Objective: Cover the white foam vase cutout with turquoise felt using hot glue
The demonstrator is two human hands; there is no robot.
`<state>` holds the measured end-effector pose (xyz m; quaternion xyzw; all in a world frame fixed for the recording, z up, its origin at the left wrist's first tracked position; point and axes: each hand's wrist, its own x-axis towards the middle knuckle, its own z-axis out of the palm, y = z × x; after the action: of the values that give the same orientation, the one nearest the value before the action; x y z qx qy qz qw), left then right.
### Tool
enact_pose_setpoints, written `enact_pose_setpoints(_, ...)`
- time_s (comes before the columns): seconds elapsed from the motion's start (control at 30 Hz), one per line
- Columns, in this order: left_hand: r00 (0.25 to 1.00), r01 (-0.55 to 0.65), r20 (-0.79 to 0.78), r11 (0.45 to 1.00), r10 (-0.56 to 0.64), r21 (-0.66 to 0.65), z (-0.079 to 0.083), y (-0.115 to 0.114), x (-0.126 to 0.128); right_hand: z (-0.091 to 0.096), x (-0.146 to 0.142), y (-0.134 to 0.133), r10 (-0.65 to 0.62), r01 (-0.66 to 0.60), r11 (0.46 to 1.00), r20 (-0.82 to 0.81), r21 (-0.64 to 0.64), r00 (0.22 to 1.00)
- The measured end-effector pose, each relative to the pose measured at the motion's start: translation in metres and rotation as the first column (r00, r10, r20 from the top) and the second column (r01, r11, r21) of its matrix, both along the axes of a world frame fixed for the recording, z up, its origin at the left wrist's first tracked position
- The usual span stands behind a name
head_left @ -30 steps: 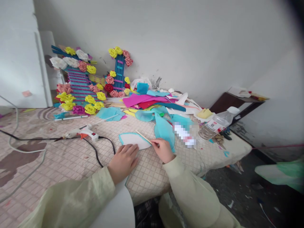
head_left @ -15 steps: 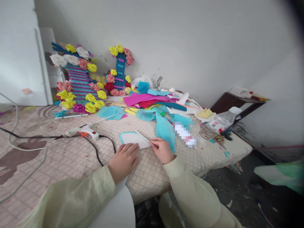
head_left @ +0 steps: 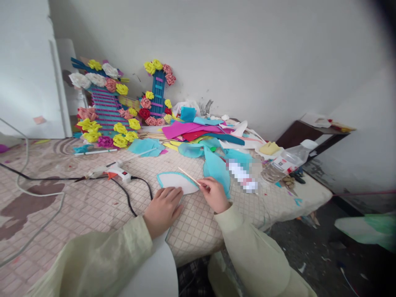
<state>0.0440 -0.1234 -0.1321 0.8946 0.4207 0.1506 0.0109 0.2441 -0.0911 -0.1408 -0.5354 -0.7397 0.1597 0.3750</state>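
Note:
My left hand [head_left: 164, 209] lies flat with fingers stretched out, pressing on a white cutout [head_left: 175, 182] with a blue edge along its pointed upper part. A broader, rounded white part [head_left: 154, 268] shows below my wrist, partly hidden by the sleeve. Between the thumb and fingers of my right hand [head_left: 213, 194] is a thin wooden stick [head_left: 188, 175], slanting up and left over the cutout's right edge. Beside that hand lies a turquoise paper piece [head_left: 215, 167]. A white glue gun [head_left: 119, 171] with an orange trigger rests left of the cutout.
Paper-flower decorations [head_left: 107, 109] lean at the back left, near a smaller one [head_left: 158, 95]. Coloured paper [head_left: 185, 128] is heaped behind my hands. A plastic bottle [head_left: 286, 163] tilts at the right. Black cable [head_left: 125, 194] and white cable [head_left: 52, 227] cross the patterned tablecloth [head_left: 102, 210].
The stick's far end has lifted and swung slightly away from the cutout's edge. My right hand has turned a little, while my left stays on the cutout.

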Motion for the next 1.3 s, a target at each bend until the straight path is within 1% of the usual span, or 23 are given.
enact_pose_setpoints(0.2, 1.0, -0.005, 0.009, 1.0, 0.005, -0.005, 0.0, 0.0, 0.0, -0.006, 0.001, 0.0, 0.024, -0.023, 1.0, 0.058, -0.005, 0.998)
enact_pose_setpoints(0.33, 1.0, -0.004, 0.012, 1.0, 0.004, 0.002, -0.001, 0.0, 0.0, -0.004, 0.002, -0.001, 0.043, -0.043, 0.999, 0.088, -0.006, 0.995)
enact_pose_setpoints(0.43, 1.0, -0.004, 0.019, 1.0, 0.004, 0.004, -0.002, 0.001, 0.001, -0.002, 0.003, -0.002, 0.057, -0.057, 0.998, 0.066, -0.001, 0.996)
enact_pose_setpoints(0.6, 1.0, -0.001, 0.029, 1.0, 0.0, 0.004, -0.002, 0.001, 0.0, -0.003, 0.006, -0.002, 0.019, -0.02, 1.0, 0.054, 0.018, 0.998)
enact_pose_setpoints(0.8, 1.0, 0.002, 0.022, 1.0, -0.002, -0.003, -0.001, 0.001, 0.0, -0.006, 0.007, -0.003, 0.046, -0.047, 0.999, 0.047, 0.016, 0.998)
enact_pose_setpoints(0.93, 1.0, -0.003, 0.018, 1.0, 0.003, -0.004, -0.002, 0.002, 0.0, -0.008, 0.008, -0.003, 0.015, -0.017, 0.999, 0.044, 0.043, 0.999)
enact_pose_setpoints(1.07, 1.0, -0.001, 0.022, 1.0, 0.001, 0.0, -0.002, 0.001, 0.0, -0.009, 0.007, -0.007, 0.017, -0.019, 0.999, 0.057, 0.037, 0.998)
enact_pose_setpoints(1.2, 1.0, -0.002, 0.019, 1.0, 0.002, 0.001, -0.001, 0.0, 0.0, -0.009, 0.008, -0.013, -0.045, 0.043, 0.998, 0.029, 0.054, 0.999)
enact_pose_setpoints(1.3, 1.0, -0.001, 0.02, 1.0, 0.001, 0.002, -0.001, 0.0, 0.0, -0.01, 0.008, -0.016, -0.054, 0.051, 0.997, 0.049, 0.062, 0.997)
